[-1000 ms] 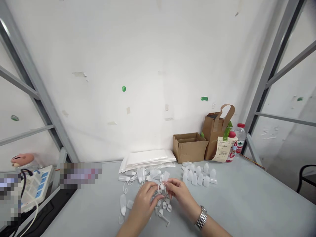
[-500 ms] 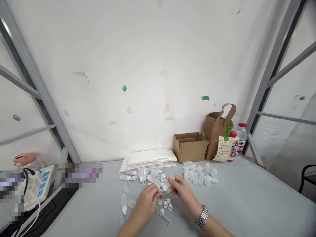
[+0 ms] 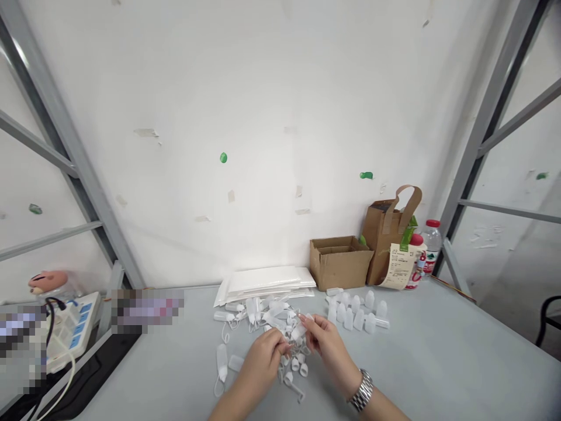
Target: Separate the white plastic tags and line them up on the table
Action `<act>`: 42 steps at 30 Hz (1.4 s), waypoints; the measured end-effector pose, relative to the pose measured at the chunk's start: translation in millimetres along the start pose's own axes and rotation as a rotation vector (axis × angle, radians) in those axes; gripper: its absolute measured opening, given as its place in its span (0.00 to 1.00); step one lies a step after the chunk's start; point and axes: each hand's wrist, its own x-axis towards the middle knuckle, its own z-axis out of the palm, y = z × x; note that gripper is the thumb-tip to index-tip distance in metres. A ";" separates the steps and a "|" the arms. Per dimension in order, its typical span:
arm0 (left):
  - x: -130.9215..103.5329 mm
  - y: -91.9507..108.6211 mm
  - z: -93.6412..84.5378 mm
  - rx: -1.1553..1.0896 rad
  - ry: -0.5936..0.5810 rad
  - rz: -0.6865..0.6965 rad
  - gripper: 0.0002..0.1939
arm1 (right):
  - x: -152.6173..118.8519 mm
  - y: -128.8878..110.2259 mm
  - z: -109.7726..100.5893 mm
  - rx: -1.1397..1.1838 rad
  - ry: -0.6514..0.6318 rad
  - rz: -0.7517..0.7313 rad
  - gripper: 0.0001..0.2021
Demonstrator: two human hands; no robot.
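Observation:
Over a pile of small white caps point(image 3: 300, 362) my left hand point(image 3: 268, 354) has its fingers pinched; what lies between them is too small to name. My right hand point(image 3: 323, 340), with a metal watch at the wrist, holds a small translucent bottle point(image 3: 300, 331) by its fingertips, close to the left fingers. Behind and left of the hands lie several translucent bottles with looped caps point(image 3: 252, 310). One such bottle point(image 3: 221, 356) rests apart at the left. A group of small capless bottles point(image 3: 358, 318) is spread out beyond my right hand.
White flat envelopes point(image 3: 267, 282) lie by the wall. Right of them stand an open cardboard box point(image 3: 340, 266), a brown paper bag point(image 3: 377, 240) and a red-capped water bottle point(image 3: 432, 245). A power strip point(image 3: 74, 333) is at the far left of the grey table point(image 3: 166, 362).
The whole view has shifted slightly to the right in the frame. Both hands keep nearly the same pose, still close together over the pile.

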 end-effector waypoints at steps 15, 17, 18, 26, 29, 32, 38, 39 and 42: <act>-0.9 -5.2 1.1 -0.015 0.044 0.015 0.13 | -1.9 -1.1 0.2 0.040 0.052 0.006 0.20; -1.2 -6.7 1.1 -0.013 0.042 0.024 0.14 | -1.0 -4.0 -2.3 0.065 0.089 0.017 0.20; -1.3 -7.1 0.8 -0.013 0.039 0.025 0.14 | -0.4 -5.5 -3.8 0.078 0.106 0.018 0.20; -2.1 -8.0 -2.3 -0.008 0.267 -0.008 0.11 | 1.8 -2.1 -4.8 0.116 -0.014 0.061 0.19; -3.2 -12.7 -1.6 0.050 0.397 0.030 0.13 | 0.2 0.1 -1.8 0.120 -0.033 0.112 0.19; -4.4 -18.7 1.0 0.097 0.438 0.057 0.13 | -2.3 -1.8 0.3 0.108 -0.060 0.146 0.19; -4.0 -18.0 -0.4 0.067 0.495 -0.025 0.20 | -4.1 -6.3 -0.2 0.091 -0.014 0.086 0.22; -4.0 -15.4 -2.0 0.074 0.447 -0.026 0.18 | -4.0 -6.4 -0.3 0.080 -0.009 0.079 0.22; -5.0 -7.0 -4.9 0.112 0.223 0.009 0.11 | -3.6 -5.1 1.2 0.017 -0.077 0.095 0.24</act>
